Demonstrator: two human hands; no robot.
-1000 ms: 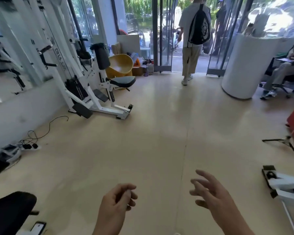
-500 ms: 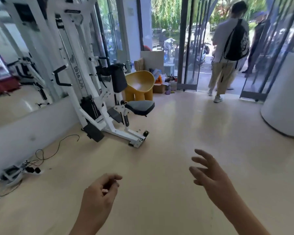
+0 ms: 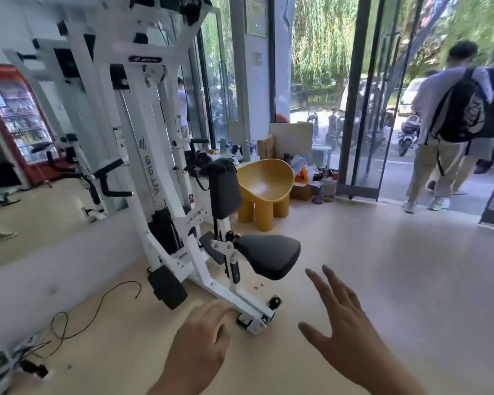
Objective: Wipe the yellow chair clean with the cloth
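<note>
Left hand (image 3: 200,346) loose, right hand (image 3: 345,332) splayed, both empty; reaching the far yellow chair (image 3: 264,189) risks clipping the near machine seat (image 3: 268,253)

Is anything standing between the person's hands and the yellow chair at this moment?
Partly. The black seat of the gym machine stands between the left hand and the yellow chair. Right of that seat, bare floor runs from the right hand to the chair. Neither hand holds anything visible.
</note>
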